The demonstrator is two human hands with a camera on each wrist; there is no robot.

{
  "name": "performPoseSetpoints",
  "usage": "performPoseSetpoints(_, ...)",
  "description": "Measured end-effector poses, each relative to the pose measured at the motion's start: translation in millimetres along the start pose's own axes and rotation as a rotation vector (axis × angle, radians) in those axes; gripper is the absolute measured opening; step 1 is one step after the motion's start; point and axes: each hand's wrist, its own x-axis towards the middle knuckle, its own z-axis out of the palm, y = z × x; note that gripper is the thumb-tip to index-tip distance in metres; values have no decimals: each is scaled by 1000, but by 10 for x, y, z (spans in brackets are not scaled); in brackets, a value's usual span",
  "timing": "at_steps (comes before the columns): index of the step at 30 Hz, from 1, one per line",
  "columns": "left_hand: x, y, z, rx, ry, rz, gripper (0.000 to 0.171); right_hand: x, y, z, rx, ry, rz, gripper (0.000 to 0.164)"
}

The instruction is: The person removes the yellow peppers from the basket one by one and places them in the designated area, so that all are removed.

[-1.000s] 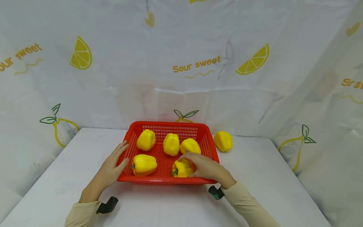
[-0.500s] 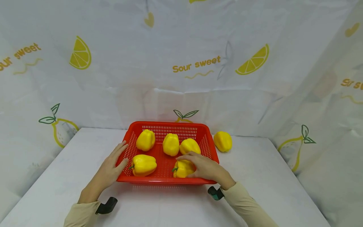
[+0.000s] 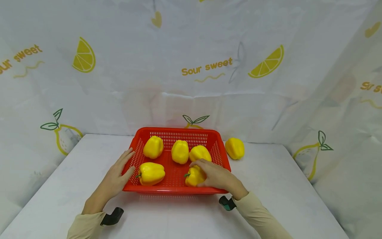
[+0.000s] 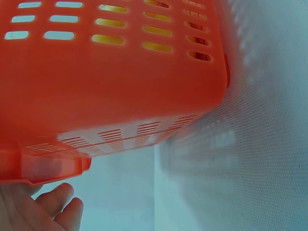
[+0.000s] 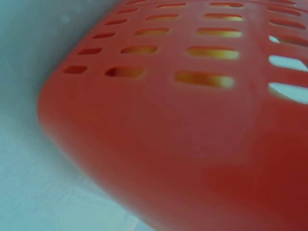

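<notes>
In the head view my right hand reaches over the right front of the red plastic basket. Its fingers and thumb curl round a yellow bell pepper, whose green stem points left. At the basket's left rim is my left hand, fingers and thumb spread loosely along the edge. In the left wrist view, some fingers show just below the rim, outside the basket. The right wrist view shows the slotted basket wall, with yellow behind the slots; the right hand is hidden there.
Inside the basket lie more yellow bell peppers: one at front left, one at back left, one in the middle and one at right. Another pepper sits outside on the white table. A printed cloth hangs behind.
The pepper in my right hand has shifted slightly to the right and turned a little, its stem moving with it. The left hand and basket stay nearly in place.
</notes>
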Motion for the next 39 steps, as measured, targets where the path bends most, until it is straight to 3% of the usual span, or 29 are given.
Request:
performPoseSetpoints(7,2,1,-4,-4,-1,-1,56,9,8,-1,0,6,-26,53)
performPoseSetpoints(18,0,-25,12,0,-3,-5,56,30,17,12,-26,-36,22,66)
performPoseSetpoints(26,7,-21,4,8,-3,-1,56,27,-3,8,-26,3,34,67)
performPoseSetpoints(31,10,-22,4,12,-1,1,56,34,-3,10,4,0,57,65)
performPoseSetpoints(39,9,-20,1,11,-3,-3,56,39,12,12,-18,2,27,56)
